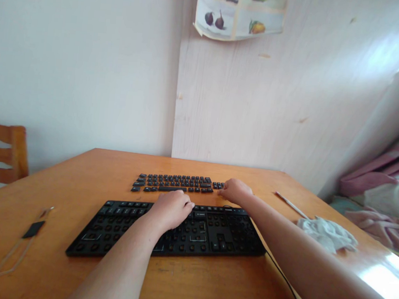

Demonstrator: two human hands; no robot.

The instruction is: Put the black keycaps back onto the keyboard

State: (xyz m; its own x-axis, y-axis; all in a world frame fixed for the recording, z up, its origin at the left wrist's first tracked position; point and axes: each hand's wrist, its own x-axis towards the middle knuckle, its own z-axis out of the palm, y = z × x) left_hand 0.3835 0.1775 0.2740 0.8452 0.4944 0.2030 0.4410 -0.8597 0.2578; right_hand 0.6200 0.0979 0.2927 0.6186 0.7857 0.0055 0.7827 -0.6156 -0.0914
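Note:
A black keyboard (213, 234) lies on the table, with most of its keycaps off and bare sockets showing; some keys remain along the top rows. My left hand (170, 208) is over the middle of its upper edge, fingers curled and thumb pressed in; whatever they hold, if anything, is hidden. Behind the keyboard, loose black keycaps (175, 183) are laid out in rows like a key layout. At the right end of these rows my right hand (236, 191) reaches down, fingers pinched by a small group of keycaps (217, 185). Its fingertips are too small to read clearly.
A wire keycap puller (33, 229) with a black grip lies at left. On the right are a thin pen-like stick (290, 204) and a crumpled white cloth (328, 233). The keyboard's cable (286, 280) runs off toward the front right. A wooden chair (2, 151) stands at left.

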